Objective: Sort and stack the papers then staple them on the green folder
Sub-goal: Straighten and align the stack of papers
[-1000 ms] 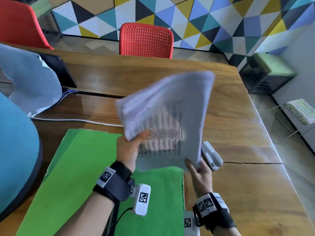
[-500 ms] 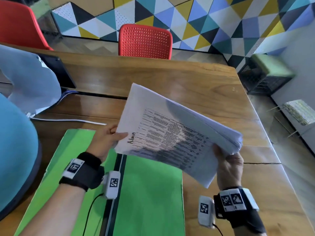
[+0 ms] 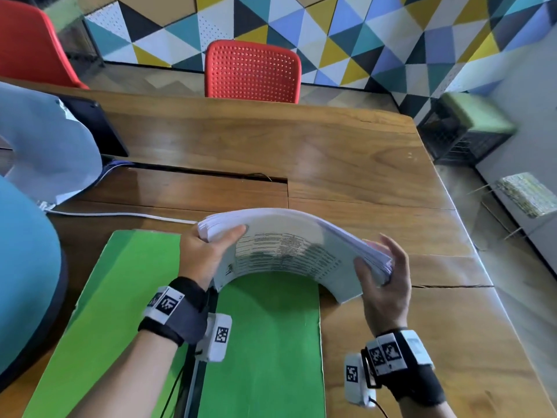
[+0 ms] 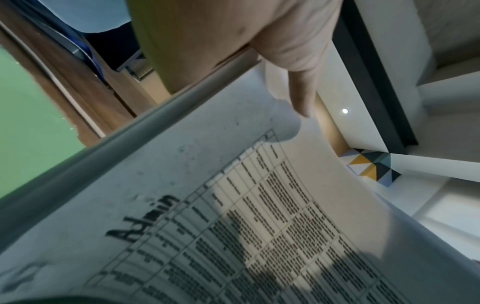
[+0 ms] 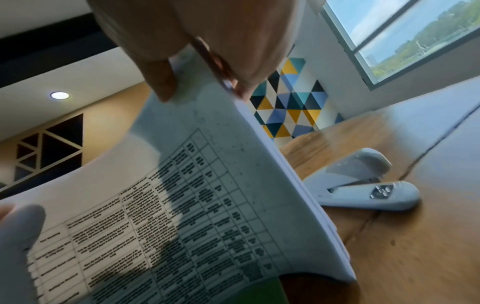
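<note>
here the papers hide the stapler from the head view.

You have the stack of papers held up off the tabletop, bowed into an arch with its left and right ends lower than its middle. The sheets are white; the underside facing you carries a printed table of small black text with the handwritten word "Admin" near the left end. The green folder lies open and flat on the near left of the tabletop, a dark spine running down its middle, directly below the arch. The stapler, pale grey, lies on the tabletop just right of the papers' right end.
</note>
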A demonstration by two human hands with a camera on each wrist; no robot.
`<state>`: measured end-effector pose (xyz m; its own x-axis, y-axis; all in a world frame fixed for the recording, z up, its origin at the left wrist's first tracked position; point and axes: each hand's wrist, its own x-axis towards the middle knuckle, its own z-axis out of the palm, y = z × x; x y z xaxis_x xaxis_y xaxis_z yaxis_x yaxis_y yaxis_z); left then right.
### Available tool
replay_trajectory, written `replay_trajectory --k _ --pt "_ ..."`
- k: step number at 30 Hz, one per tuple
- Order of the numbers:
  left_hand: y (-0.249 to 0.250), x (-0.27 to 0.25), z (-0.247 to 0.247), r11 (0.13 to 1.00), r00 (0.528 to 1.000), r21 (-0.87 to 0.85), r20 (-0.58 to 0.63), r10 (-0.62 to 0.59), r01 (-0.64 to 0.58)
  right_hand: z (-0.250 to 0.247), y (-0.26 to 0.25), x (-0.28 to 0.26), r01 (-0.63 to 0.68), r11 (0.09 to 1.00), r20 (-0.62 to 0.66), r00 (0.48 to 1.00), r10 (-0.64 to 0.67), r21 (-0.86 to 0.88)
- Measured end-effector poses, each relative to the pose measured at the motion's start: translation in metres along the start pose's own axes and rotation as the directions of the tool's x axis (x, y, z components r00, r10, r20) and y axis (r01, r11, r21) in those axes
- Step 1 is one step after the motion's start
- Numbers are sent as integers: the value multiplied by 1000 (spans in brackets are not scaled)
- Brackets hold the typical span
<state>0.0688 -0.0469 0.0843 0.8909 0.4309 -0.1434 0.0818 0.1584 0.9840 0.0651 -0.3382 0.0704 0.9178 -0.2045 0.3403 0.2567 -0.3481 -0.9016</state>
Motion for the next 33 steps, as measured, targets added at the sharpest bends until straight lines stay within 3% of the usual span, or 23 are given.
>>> replay_trajectory --k 8,17,22,28,33 --pt "8 22 4 999 993 -4 -103 49 -50 2 -9 11 223 974 16 975 -223 -43" --pt "0 35 3 999 984 13 -174 -32 35 -4 0 12 278 940 98 960 -263 -197" --pt "5 33 5 1000 987 14 -158 -16 19 -7 1 10 299 927 136 952 -274 -225" --pt "4 36 5 1000 987 -16 -158 -6 4 -2 -4 6 457 840 320 875 -364 -292" --pt "2 39 3 1000 990 -7 -144 3 -4 -1 1 9 527 772 247 849 -467 -354"
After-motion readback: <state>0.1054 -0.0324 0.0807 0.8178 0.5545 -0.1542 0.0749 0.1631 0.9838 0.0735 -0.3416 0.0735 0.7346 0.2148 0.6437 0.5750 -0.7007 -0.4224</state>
